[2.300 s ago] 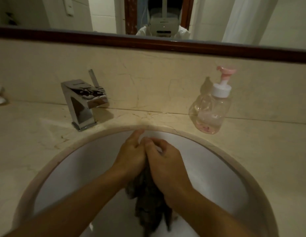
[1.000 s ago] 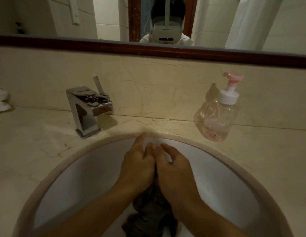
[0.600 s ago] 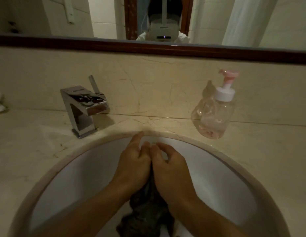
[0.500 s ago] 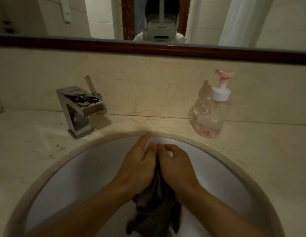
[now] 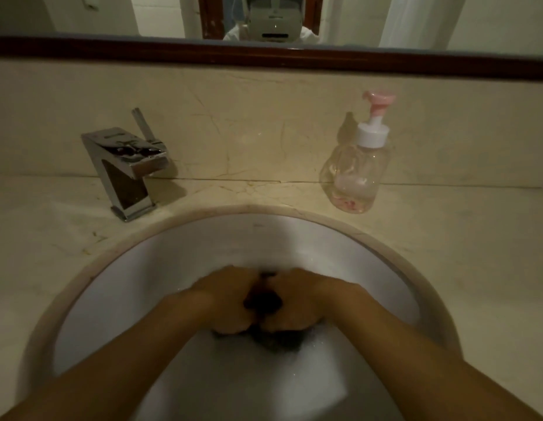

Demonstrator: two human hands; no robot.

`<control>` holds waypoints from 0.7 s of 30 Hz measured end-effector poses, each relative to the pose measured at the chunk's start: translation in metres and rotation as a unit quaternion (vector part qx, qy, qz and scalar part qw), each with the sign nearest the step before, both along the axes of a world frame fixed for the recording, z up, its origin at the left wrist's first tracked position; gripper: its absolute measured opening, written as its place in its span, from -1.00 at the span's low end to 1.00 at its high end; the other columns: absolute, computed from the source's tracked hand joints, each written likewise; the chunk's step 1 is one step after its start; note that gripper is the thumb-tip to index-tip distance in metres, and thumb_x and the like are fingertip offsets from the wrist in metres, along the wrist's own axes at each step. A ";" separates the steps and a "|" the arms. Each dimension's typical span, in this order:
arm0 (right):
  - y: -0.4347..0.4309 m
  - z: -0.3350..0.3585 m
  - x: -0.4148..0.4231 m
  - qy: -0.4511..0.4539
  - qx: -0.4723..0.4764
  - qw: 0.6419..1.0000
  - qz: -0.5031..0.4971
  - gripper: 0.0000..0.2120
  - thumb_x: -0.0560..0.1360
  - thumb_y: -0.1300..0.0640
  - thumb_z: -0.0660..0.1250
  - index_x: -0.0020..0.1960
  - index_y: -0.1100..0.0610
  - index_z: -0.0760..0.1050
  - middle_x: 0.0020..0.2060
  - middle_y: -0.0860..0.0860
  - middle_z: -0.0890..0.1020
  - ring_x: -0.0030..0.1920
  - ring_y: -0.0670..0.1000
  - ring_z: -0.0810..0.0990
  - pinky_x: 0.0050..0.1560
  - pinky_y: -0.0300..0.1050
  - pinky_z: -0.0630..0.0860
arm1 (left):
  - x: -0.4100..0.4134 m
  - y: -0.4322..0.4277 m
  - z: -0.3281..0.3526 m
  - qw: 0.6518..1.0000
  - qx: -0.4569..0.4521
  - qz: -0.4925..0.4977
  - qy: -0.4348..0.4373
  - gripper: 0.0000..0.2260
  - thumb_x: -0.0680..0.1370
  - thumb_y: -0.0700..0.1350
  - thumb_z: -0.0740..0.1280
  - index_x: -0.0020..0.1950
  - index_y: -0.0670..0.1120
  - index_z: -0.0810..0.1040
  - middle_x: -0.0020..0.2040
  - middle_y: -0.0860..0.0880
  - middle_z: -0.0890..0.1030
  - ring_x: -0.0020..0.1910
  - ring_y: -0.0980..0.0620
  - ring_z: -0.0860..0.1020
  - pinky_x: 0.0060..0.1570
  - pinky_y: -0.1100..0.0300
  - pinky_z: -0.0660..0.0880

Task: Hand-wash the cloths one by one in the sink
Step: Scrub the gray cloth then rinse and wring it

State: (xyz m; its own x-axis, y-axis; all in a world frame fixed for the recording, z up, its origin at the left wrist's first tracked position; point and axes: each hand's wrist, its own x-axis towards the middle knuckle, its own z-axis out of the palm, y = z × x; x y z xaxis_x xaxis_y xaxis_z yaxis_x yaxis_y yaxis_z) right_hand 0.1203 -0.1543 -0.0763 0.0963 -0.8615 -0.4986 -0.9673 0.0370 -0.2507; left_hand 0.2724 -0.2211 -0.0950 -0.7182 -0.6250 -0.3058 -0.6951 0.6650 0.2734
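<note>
A dark grey wet cloth point(image 5: 264, 299) is bunched between my two hands low in the white round sink point(image 5: 160, 259). My left hand point(image 5: 230, 302) grips its left part with curled fingers. Pressed knuckle to knuckle against it, my right hand point(image 5: 297, 302) grips the right part. More of the cloth hangs below the hands into the soapy water, largely hidden by them.
A chrome square faucet point(image 5: 127, 168) stands on the beige marble counter point(image 5: 461, 238) at the back left, with no water running. A clear pump soap bottle point(image 5: 355, 171) with a pink top stands at the back right. A mirror runs above the backsplash.
Both hands have dropped from the sink's far rim down into the basin and turned knuckles-up, with the cloth now bunched tight between them instead of hanging long.
</note>
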 end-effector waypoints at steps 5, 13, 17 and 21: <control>-0.003 -0.028 -0.001 0.103 -0.001 0.995 0.012 -0.19 0.43 0.02 0.55 0.57 0.02 0.23 0.44 0.01 0.38 0.26 0.14 0.56 0.13 0.11 0.56 | 0.005 -0.002 -0.018 0.981 -0.041 -0.045 -0.185 -0.04 0.31 0.35 0.48 0.59 0.13 0.13 0.56 0.04 0.15 0.55 -0.09 0.16 0.50 -0.12 0.18; -0.016 -0.011 -0.002 -0.284 -0.159 0.926 -0.190 -0.93 0.59 0.16 0.31 -0.03 0.13 0.55 -0.12 0.06 0.62 -0.08 0.07 0.60 -0.10 -0.07 0.55 | 0.004 -0.006 0.004 0.991 -0.062 0.113 -0.025 -0.54 0.53 0.20 0.23 0.39 0.06 0.41 0.35 -0.04 0.50 0.30 -0.13 0.47 0.29 -0.09 0.43; -0.016 0.010 -0.003 -0.442 -0.241 0.798 -0.332 -0.83 0.59 0.10 0.37 0.16 0.08 0.56 0.02 0.07 0.67 0.03 0.06 0.65 0.03 -0.06 0.63 | -0.007 -0.001 0.023 0.911 0.132 0.247 0.304 -0.85 0.61 0.05 0.21 0.09 0.03 0.46 0.04 -0.03 0.59 -0.01 -0.04 0.57 -0.05 0.03 0.50; -0.006 0.016 0.003 -0.444 -0.303 0.779 -0.324 -0.85 0.63 -0.02 0.32 0.08 -0.01 0.63 -0.06 -0.06 0.71 0.00 -0.05 0.67 0.00 -0.22 0.59 | -0.016 0.011 0.035 0.829 0.153 0.262 0.470 -0.82 0.66 0.11 0.20 0.16 0.07 0.50 0.10 0.06 0.56 0.06 0.11 0.54 -0.13 0.29 0.41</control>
State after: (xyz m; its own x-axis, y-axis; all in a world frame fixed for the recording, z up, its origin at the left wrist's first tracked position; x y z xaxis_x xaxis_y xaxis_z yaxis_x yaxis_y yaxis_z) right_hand 0.1234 -0.1600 -0.0601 -0.3807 -0.9241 0.0337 -0.2300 0.0593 -0.9714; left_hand 0.2564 -0.2101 -0.0604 -0.3837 -0.9229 0.0321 -0.2510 0.1377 0.9581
